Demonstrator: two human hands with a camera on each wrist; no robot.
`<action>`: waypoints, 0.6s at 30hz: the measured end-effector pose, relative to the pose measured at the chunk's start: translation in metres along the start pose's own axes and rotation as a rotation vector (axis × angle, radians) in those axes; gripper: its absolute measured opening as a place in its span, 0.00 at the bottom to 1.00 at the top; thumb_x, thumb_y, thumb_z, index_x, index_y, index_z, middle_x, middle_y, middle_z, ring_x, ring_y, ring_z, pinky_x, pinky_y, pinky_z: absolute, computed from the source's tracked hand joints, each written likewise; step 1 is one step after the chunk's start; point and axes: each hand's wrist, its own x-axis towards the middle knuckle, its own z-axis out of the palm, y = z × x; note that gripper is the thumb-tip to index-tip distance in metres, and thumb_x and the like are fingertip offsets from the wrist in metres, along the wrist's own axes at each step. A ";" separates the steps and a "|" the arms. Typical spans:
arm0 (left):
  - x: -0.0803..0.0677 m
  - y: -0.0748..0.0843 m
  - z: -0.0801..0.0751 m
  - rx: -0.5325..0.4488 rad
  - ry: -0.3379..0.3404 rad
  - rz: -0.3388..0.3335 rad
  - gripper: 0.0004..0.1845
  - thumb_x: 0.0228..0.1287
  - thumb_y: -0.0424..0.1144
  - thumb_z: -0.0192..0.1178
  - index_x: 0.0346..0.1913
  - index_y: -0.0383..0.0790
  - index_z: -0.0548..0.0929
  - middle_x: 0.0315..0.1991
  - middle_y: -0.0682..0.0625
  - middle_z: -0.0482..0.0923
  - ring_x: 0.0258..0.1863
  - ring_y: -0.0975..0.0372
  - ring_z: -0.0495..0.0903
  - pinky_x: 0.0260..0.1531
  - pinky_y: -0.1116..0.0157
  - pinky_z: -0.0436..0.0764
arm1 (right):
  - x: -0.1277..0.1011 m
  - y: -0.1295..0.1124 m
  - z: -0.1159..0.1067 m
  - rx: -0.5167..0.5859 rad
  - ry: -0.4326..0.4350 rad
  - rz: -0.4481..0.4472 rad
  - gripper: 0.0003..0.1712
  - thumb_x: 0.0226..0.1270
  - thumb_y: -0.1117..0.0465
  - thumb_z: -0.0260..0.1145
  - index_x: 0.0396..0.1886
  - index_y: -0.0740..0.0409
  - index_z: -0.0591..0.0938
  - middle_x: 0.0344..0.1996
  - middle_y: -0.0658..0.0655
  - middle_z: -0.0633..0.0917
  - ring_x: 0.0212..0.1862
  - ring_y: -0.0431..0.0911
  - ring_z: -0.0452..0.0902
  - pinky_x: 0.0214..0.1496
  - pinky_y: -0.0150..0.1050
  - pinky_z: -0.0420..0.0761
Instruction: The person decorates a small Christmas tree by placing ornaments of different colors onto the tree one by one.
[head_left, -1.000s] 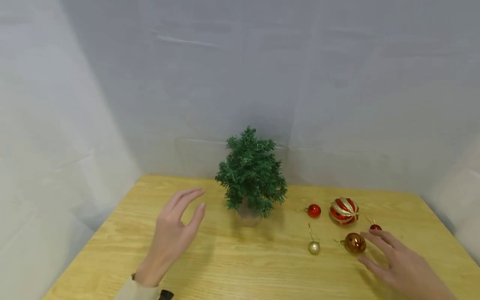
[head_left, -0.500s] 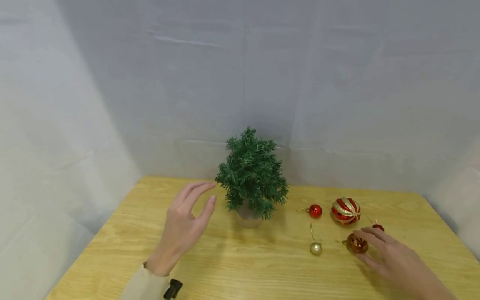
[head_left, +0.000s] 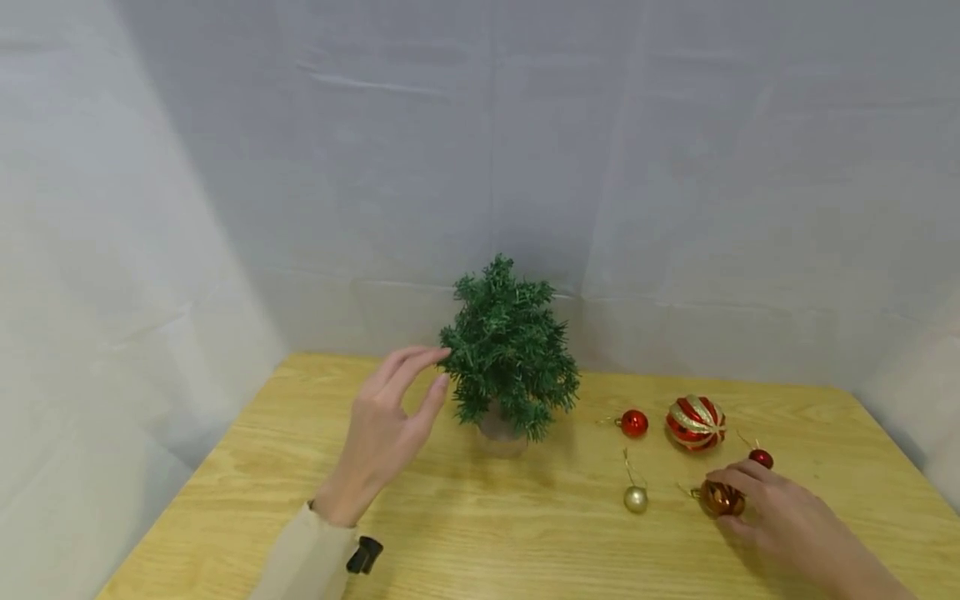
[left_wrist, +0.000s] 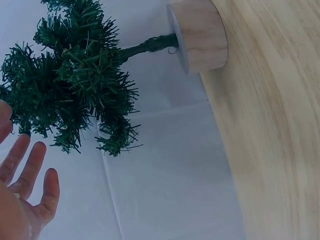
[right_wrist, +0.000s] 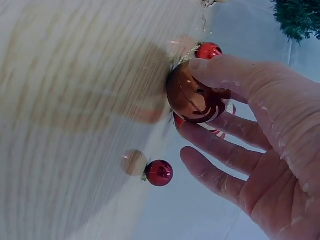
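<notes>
A small green artificial tree (head_left: 510,350) stands on a wooden base (head_left: 498,433) at the back middle of the wooden table (head_left: 525,542). My left hand (head_left: 441,369) is open, and its index fingertip reaches the tree's left branches. The left wrist view shows the tree (left_wrist: 75,75), its base (left_wrist: 200,35) and the straight fingers (left_wrist: 30,170) beside the foliage. My right hand (head_left: 738,492) pinches a copper bauble (head_left: 720,498) that rests on the table at the right. In the right wrist view the thumb and a finger clasp the bauble (right_wrist: 192,97).
Other ornaments lie on the table's right half: a small red bauble (head_left: 633,423), a large red and gold striped one (head_left: 695,422), another small red one (head_left: 761,458) and a gold one (head_left: 636,498). White cloth walls close in the back and sides.
My left hand moved right and forward until its fingertips reached the tree. My right hand closed its thumb and fingers round the copper bauble, which shifted slightly toward me.
</notes>
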 end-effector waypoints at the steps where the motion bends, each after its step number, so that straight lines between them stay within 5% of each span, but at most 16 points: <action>1: 0.001 0.000 0.001 0.003 -0.002 0.000 0.19 0.65 0.33 0.67 0.59 0.40 0.84 0.53 0.44 0.85 0.53 0.53 0.85 0.54 0.52 0.83 | 0.000 0.000 0.000 0.000 0.000 0.001 0.27 0.50 0.56 0.82 0.51 0.51 0.86 0.47 0.52 0.85 0.35 0.39 0.83 0.32 0.37 0.82; 8: 0.008 0.000 0.009 0.007 -0.019 -0.033 0.17 0.70 0.37 0.65 0.59 0.42 0.85 0.53 0.45 0.85 0.52 0.54 0.85 0.52 0.52 0.84 | -0.004 -0.002 -0.002 -0.006 0.045 -0.001 0.26 0.48 0.56 0.83 0.50 0.50 0.86 0.46 0.50 0.85 0.34 0.38 0.83 0.30 0.35 0.80; 18: 0.013 -0.001 0.019 -0.023 -0.013 -0.020 0.12 0.69 0.34 0.66 0.53 0.39 0.87 0.48 0.46 0.86 0.45 0.58 0.86 0.47 0.57 0.86 | -0.007 -0.012 -0.011 -0.055 0.328 -0.147 0.33 0.35 0.62 0.87 0.47 0.51 0.86 0.40 0.48 0.85 0.30 0.42 0.84 0.24 0.33 0.79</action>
